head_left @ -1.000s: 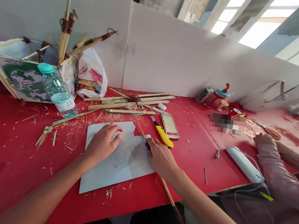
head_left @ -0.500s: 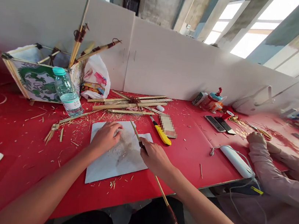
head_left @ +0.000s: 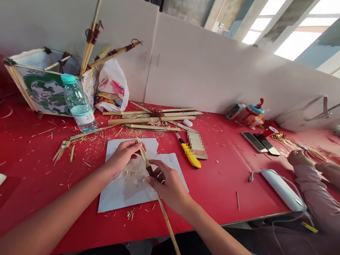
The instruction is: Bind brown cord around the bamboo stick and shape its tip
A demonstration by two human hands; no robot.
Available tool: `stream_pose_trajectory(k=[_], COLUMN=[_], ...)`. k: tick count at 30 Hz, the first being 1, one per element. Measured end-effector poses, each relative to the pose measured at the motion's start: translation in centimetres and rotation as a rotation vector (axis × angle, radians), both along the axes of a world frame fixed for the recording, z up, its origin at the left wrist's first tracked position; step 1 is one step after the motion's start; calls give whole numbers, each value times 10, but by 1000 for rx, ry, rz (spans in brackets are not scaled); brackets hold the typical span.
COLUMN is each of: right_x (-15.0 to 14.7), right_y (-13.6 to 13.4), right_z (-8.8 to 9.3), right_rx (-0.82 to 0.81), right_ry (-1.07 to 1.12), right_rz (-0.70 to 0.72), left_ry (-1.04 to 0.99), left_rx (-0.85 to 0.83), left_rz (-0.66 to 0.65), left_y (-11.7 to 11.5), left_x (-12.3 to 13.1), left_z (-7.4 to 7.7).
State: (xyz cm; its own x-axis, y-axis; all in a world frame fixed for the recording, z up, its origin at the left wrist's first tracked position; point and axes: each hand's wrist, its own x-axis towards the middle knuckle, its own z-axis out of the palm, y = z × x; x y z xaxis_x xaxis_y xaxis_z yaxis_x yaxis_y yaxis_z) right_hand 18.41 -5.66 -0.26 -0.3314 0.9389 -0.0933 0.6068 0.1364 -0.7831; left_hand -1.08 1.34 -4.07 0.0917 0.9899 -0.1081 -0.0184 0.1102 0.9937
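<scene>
Our left hand (head_left: 123,157) pinches the upper end of the bamboo strip (head_left: 168,228), fingers (head_left: 134,148) closed on it. Our right hand (head_left: 169,188) is wrapped shut around its middle. A dark piece shows at those fingertips; we cannot identify it. The strip slants from the left fingers through the right and past the desk (head_left: 219,181) edge, above the paper sheet (head_left: 115,200). Judgement: light, stiff, springy, splintery edges. Best held close on both sides of the worked spot.
</scene>
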Motion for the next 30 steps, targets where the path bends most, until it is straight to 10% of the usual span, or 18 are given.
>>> stream_pose_trajectory(k=[9,30], right_x=[-10,-7], right_y=[-5,3], right_z=[-24,-14], right_rx=[-82,85], right_ry=[299,123], right_rz=[-39,-102], left_ry=[-325,-240], left_rx=[-155,-120], left_rz=[-4,42], left_y=[-6,-11], left_x=[6,9], left_z=[8,13])
